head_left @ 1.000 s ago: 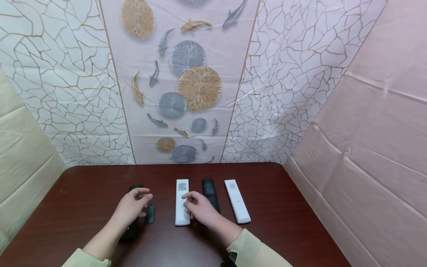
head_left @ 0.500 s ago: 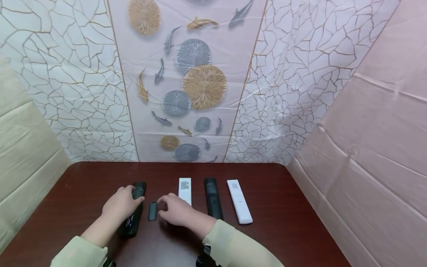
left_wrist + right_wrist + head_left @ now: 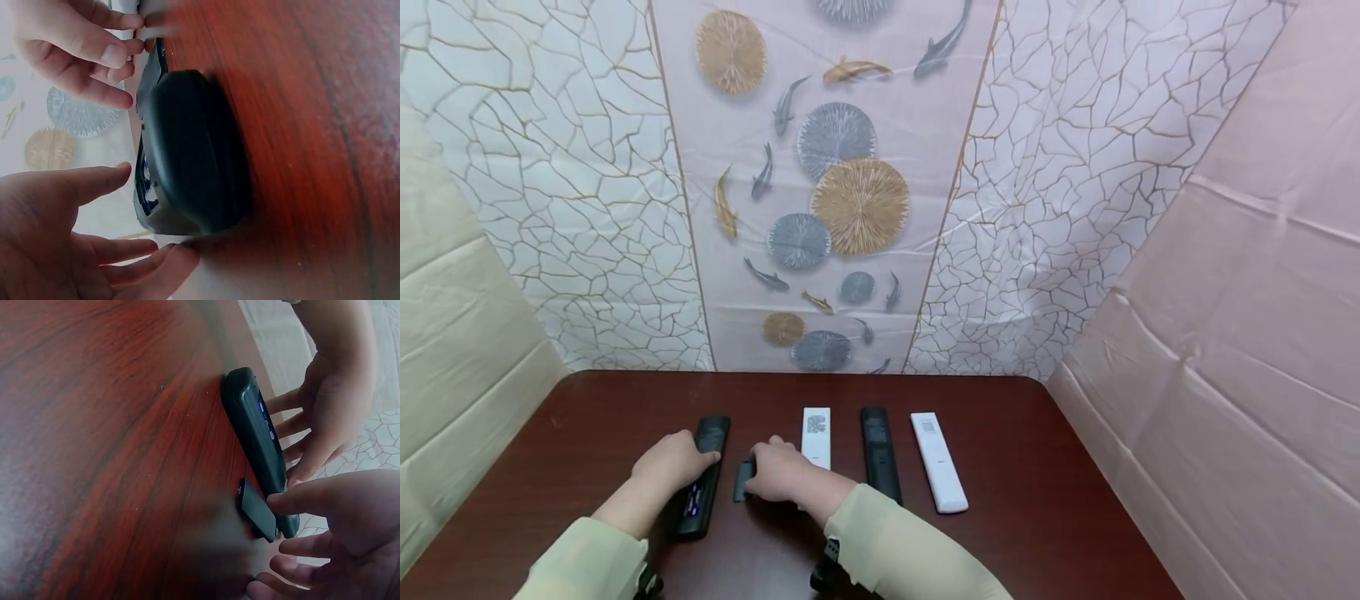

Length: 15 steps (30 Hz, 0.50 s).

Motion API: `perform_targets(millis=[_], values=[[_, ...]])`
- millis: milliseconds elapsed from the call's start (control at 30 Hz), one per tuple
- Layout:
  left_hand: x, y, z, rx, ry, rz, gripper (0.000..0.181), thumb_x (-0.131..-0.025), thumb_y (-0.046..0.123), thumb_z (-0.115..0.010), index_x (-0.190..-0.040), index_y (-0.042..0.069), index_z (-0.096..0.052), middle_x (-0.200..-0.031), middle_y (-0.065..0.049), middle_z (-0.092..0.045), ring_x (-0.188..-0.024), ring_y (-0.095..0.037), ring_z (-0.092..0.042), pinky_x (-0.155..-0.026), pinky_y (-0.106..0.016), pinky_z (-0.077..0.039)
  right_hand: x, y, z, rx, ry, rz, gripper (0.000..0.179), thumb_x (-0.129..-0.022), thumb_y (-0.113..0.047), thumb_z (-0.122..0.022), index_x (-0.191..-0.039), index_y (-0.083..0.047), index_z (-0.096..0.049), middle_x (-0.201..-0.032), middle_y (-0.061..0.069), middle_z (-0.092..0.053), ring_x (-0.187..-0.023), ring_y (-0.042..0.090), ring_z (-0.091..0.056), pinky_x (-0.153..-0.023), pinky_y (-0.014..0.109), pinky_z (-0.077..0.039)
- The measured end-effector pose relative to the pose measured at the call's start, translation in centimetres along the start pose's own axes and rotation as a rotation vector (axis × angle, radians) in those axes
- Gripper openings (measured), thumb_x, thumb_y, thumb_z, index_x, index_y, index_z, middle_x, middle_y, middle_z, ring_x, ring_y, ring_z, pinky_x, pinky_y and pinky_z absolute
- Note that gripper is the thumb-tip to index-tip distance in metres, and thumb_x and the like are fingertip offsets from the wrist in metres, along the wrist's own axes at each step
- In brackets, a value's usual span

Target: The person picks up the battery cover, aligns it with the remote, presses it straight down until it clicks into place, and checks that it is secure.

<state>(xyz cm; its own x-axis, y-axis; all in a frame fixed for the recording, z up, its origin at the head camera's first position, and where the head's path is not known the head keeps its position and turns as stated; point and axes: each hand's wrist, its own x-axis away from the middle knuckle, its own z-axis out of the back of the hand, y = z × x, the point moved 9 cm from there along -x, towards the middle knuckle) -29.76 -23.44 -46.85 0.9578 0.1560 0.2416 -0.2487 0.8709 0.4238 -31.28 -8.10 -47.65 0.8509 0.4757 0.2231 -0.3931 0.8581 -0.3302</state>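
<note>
A black remote control (image 3: 707,483) lies on the table with its battery compartment uncovered and something bluish showing inside. My left hand (image 3: 668,462) is over it, thumb toward its right side and fingers along its left side. In the left wrist view, that thumb and those fingers are spread on either side of the remote. Just right of it is a small dark battery cover (image 3: 256,509). My right hand (image 3: 778,473) reaches down over this cover, thumb at its edge, fingers loosely bent beyond it. Whether the fingertips touch the cover is unclear.
A white remote (image 3: 816,435) lies behind the right hand, partly hidden by it. Farther right are another black remote (image 3: 880,454) and a second white remote (image 3: 939,462). The brown table (image 3: 1037,533) ends at a patterned cloth backdrop (image 3: 820,250).
My right hand has moved left from the nearer white remote to the battery cover. The left hand has shifted left and lowered onto the black remote.
</note>
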Motion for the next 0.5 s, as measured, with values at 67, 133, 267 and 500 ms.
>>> perform_targets(millis=[67, 133, 267, 500], values=[[-0.11, -0.09, -0.15, 0.014, -0.014, 0.008, 0.073, -0.094, 0.041, -0.065, -0.128, -0.021, -0.047, -0.101, -0.028, -0.063, -0.073, -0.025, -0.060, -0.063, -0.043, -0.052, -0.28, -0.02, -0.21, 0.000, -0.015, -0.003, 0.048, -0.090, -0.039, -0.071, -0.133, -0.023, -0.061, -0.117, -0.001, -0.056, -0.095, 0.013, -0.053, -0.072, 0.028, -0.048], [-0.24, -0.22, -0.28, 0.038, -0.020, 0.019, 0.074, -0.094, 0.040, -0.065, -0.130, -0.021, -0.044, -0.101, -0.027, -0.062, -0.071, -0.025, -0.060, -0.060, -0.041, -0.052, -0.51, -0.05, -0.28, -0.007, -0.031, -0.002, 0.049, -0.090, -0.040, -0.072, -0.134, -0.023, -0.061, -0.120, -0.001, -0.055, -0.098, 0.014, -0.053, -0.073, 0.029, -0.048], [-0.62, -0.52, -0.57, 0.083, -0.031, 0.043, 0.076, -0.094, 0.039, -0.065, -0.134, -0.021, -0.039, -0.102, -0.029, -0.058, -0.067, -0.025, -0.060, -0.052, -0.038, -0.053, -0.82, 0.00, -0.17, -0.041, -0.059, -0.012, 0.050, -0.089, -0.042, -0.073, -0.134, -0.025, -0.061, -0.121, -0.001, -0.054, -0.099, 0.014, -0.051, -0.074, 0.029, -0.048], [-0.93, -0.55, -0.68, 0.083, -0.022, 0.029, 0.076, -0.093, 0.038, -0.068, -0.132, -0.021, -0.041, -0.106, -0.033, -0.055, -0.073, -0.028, -0.059, -0.055, -0.041, -0.053, -1.09, -0.23, -0.15, 0.007, -0.046, -0.016, 0.050, -0.086, -0.044, -0.076, -0.131, -0.027, -0.063, -0.118, -0.001, -0.055, -0.099, 0.015, -0.051, -0.073, 0.028, -0.046]])
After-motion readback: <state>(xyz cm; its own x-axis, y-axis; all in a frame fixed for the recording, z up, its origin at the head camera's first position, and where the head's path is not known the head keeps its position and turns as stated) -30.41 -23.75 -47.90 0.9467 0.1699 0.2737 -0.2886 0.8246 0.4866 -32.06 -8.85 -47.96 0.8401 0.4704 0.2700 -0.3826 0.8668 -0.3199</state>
